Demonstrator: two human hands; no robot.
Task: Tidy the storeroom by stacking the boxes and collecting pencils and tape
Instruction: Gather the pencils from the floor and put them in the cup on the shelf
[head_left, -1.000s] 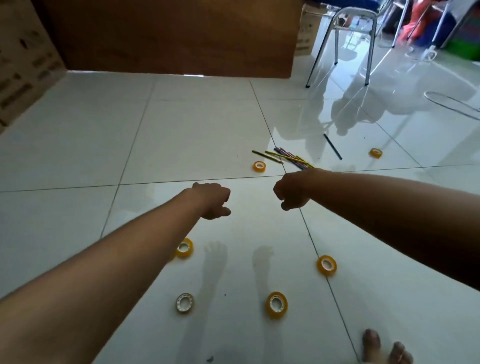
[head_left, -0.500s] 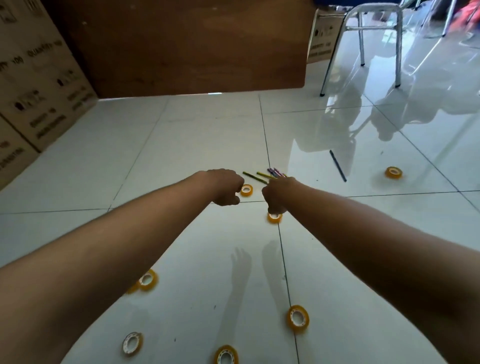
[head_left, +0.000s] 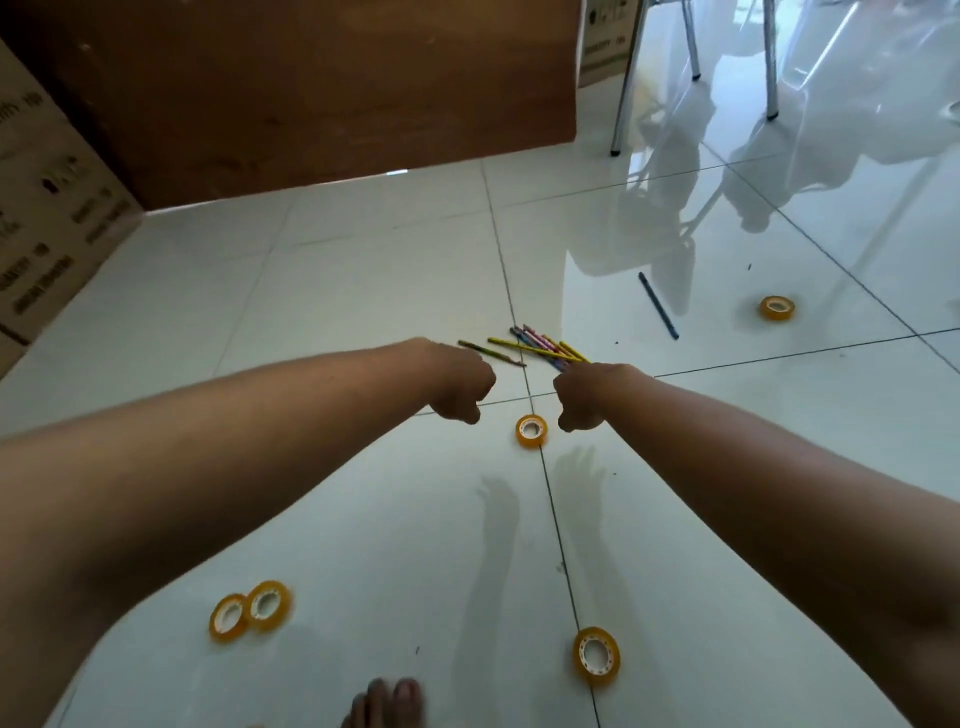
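Both arms reach straight out over the white tiled floor (head_left: 311, 291), forearms bare, and both hands hang above it with the knuckles up. The left hand (head_left: 460, 384) is curled into a loose fist, fingers tucked under, and holds nothing that can be seen; the right hand (head_left: 584, 397) is balled the same way, also with nothing visible in it. Neither touches the floor. Between the two fists, a little nearer the person, a yellow tape roll (head_left: 531, 430) lies flat on a tile joint. Just beyond the knuckles a loose bunch of pencils (head_left: 540, 347) lies fanned on the floor, yellow, pink and blue ones crossing each other, with one dark pencil (head_left: 491, 353) lying apart to its left, close past the left hand. A single blue pencil (head_left: 658, 305) lies further off to the right, and past it another tape roll (head_left: 777, 307). Nearer the person, under the left forearm, a pair of tape rolls (head_left: 250, 611) sit touching, and one more roll (head_left: 596, 656) lies under the right forearm. Bare toes (head_left: 387, 704) show at the bottom edge. Printed cardboard boxes (head_left: 47, 208) stand at the far left, beside a brown board (head_left: 322, 88), and metal chair legs (head_left: 626, 93) stand at the upper right.
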